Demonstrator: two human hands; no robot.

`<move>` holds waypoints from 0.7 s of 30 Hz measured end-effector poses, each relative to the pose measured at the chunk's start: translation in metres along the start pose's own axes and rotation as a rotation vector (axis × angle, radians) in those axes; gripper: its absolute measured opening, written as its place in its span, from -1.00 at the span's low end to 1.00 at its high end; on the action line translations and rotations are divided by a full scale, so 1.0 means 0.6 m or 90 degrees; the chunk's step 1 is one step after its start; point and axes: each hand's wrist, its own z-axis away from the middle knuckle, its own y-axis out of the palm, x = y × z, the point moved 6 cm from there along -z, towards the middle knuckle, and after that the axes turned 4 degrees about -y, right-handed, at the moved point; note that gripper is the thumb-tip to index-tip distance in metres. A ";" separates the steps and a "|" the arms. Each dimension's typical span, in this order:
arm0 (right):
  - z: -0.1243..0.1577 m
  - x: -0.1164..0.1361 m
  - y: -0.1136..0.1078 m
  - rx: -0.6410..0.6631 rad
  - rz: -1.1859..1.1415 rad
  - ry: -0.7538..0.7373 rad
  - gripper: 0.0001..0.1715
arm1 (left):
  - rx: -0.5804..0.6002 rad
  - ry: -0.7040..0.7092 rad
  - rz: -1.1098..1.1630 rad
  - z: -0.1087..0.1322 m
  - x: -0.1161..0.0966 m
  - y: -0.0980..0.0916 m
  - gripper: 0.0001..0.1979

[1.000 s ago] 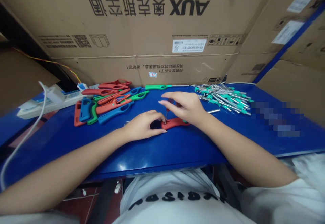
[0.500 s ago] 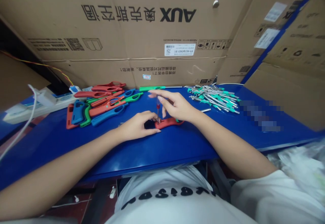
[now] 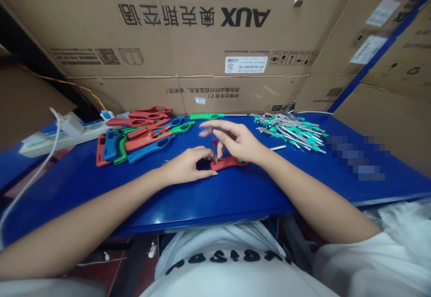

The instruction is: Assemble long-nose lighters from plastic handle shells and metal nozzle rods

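A red lighter handle (image 3: 229, 163) lies flat on the blue table. My left hand (image 3: 186, 167) grips its left end between thumb and fingers. My right hand (image 3: 240, 142) pinches a small screwdriver (image 3: 214, 141) with a red-tinted handle. The screwdriver stands upright, its tip down at the left part of the red handle; whether it sits in a screw is too small to tell. A bit of green shows at the right end of the handle, under my right wrist. Small metal pieces (image 3: 164, 163) lie just behind my left hand, partly hidden.
Red, blue and green lighter handles (image 3: 148, 142) are heaped at the left. A green lighter (image 3: 207, 116) lies behind my hands. Metal tubes with teal parts (image 3: 292, 131) are piled right, one loose tube (image 3: 278, 147) nearer. Power strip (image 3: 67, 137) left; cardboard (image 3: 188, 59) stands behind.
The whole view has shifted slightly, so everything sits a little further right. Both hands keep their hold on the handle and the screwdriver, with little visible movement.
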 end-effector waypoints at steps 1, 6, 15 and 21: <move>-0.001 0.002 0.000 0.007 -0.011 0.002 -0.64 | 0.000 0.000 0.005 0.000 0.000 0.000 -0.73; 0.002 0.036 -0.015 -0.047 0.245 -0.127 -0.83 | 0.000 0.006 0.005 0.000 -0.004 0.001 -0.76; 0.005 0.054 0.002 0.001 0.197 -0.155 -0.64 | -0.007 -0.002 -0.006 0.002 -0.002 0.004 -0.77; 0.011 0.062 -0.003 -0.075 0.328 -0.220 -0.82 | -0.011 -0.012 -0.005 0.002 -0.009 0.006 -0.85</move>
